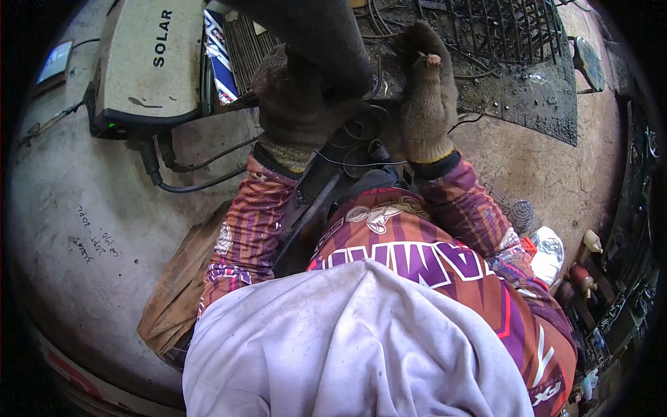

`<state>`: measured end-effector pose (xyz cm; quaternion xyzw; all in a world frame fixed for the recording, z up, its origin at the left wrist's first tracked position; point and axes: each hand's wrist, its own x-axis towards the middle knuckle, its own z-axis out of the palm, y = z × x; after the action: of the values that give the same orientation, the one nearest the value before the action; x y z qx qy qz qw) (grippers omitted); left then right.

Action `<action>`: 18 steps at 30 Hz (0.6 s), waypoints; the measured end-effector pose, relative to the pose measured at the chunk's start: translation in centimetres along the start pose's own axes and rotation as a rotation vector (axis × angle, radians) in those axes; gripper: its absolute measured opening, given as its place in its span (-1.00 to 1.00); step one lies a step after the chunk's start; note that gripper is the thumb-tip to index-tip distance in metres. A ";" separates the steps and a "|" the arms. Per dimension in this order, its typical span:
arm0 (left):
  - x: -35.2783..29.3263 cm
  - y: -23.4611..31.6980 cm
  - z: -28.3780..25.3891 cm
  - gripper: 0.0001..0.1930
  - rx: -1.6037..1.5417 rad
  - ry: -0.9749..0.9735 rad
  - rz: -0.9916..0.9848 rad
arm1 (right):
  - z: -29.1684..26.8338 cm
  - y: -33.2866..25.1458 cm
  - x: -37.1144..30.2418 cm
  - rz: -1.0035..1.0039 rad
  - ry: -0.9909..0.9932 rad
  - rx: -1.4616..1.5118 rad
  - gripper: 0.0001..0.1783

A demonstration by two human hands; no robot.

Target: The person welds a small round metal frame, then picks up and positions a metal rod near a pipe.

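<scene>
Both my hands wear brown knit work gloves, darkened over the palms and fingers. My left hand (295,115) is beside a large dark grey tapering object (316,35) that comes down from the top edge. That object and the shadow hide its fingers, so its grip cannot be made out. My right hand (427,104) is raised at the near edge of the dark worktable (517,104). Its fingers are bent toward the thumb, whose tip shows bare through the glove. Whatever may be between them is too small to name.
A pale boxy machine (149,59) with thick black cables (201,186) stands at left. Beside it, a blue and white open box (221,62) holds thin grey rods (246,45). A rod-built metal grid (511,28) lies on the table. Brown cloth (177,288) lies on the floor.
</scene>
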<state>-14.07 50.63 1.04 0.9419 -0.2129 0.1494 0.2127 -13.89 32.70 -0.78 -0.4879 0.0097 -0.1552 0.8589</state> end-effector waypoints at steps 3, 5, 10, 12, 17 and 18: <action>0.4 1.0 -1.0 0.03 -0.082 0.011 -0.088 | 0.9 3.8 1.0 -0.056 -0.089 0.098 -0.38; 1.3 1.7 -1.9 -0.05 0.051 0.068 0.050 | 1.2 4.6 1.5 -0.001 -0.122 0.047 -0.33; 0.7 2.5 -1.8 -0.04 0.093 0.154 -0.007 | 2.2 3.4 2.2 0.174 -0.253 0.007 0.00; 1.1 3.1 -2.4 -0.03 0.118 0.058 0.008 | 2.1 2.3 2.6 0.299 -0.344 0.030 0.12; -0.7 4.1 -2.5 -0.14 0.040 0.025 -0.057 | 2.1 1.1 3.9 0.527 -0.467 0.094 0.13; -1.0 4.2 -2.5 -0.16 0.029 0.017 -0.071 | 1.9 1.6 4.1 0.560 -0.520 0.111 0.13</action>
<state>-17.34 48.70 4.29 0.9504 -0.1755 0.1529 0.2062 -9.24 33.91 -0.53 -0.4422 -0.0839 0.2140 0.8670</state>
